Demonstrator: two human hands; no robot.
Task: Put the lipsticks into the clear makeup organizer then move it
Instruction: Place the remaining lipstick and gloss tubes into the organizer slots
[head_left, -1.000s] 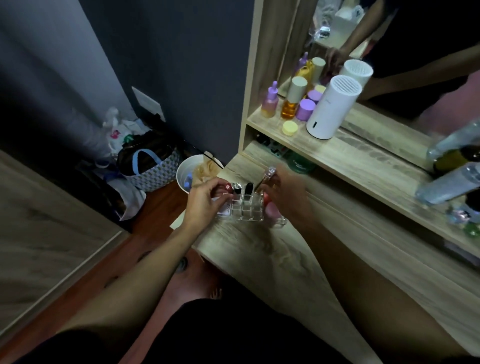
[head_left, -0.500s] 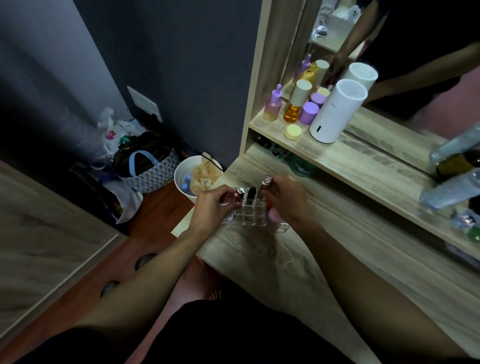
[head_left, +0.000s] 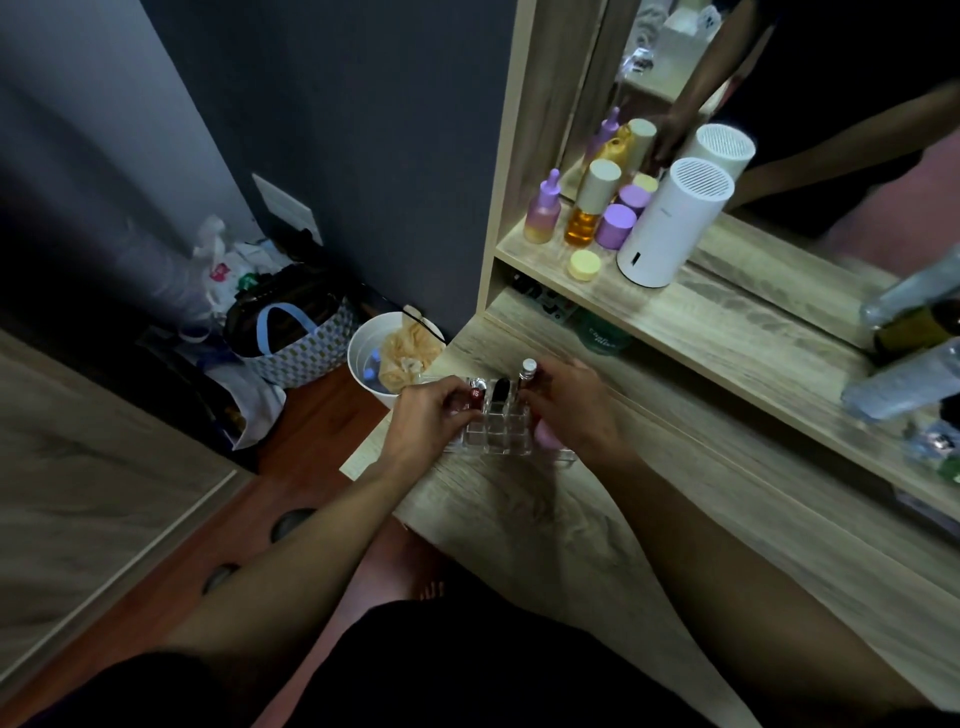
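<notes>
The clear makeup organizer (head_left: 498, 434) stands near the left end of the wooden vanity top (head_left: 519, 525). A red lipstick (head_left: 476, 396), a black lipstick (head_left: 500, 391) and a taller silver-capped lipstick (head_left: 528, 370) stand upright in its back cells. My left hand (head_left: 428, 421) grips the organizer's left side, fingers by the red lipstick. On the right side, my right hand (head_left: 571, 410) closes on the organizer next to the silver-capped lipstick. A pink object (head_left: 545, 435) sits under my right palm.
A shelf (head_left: 675, 317) behind holds a purple dropper bottle (head_left: 543, 210), an amber bottle (head_left: 589, 205), purple jars, a yellow jar (head_left: 584, 265) and a white cylinder (head_left: 670, 223). Clear bottles (head_left: 904, 384) lie at right. On the floor left: white bin (head_left: 387, 358), patterned bag (head_left: 296, 338).
The tilted silver-capped lipstick has come upright in the organizer. My right hand has lowered onto the organizer's right side; my left hand stays on its left side.
</notes>
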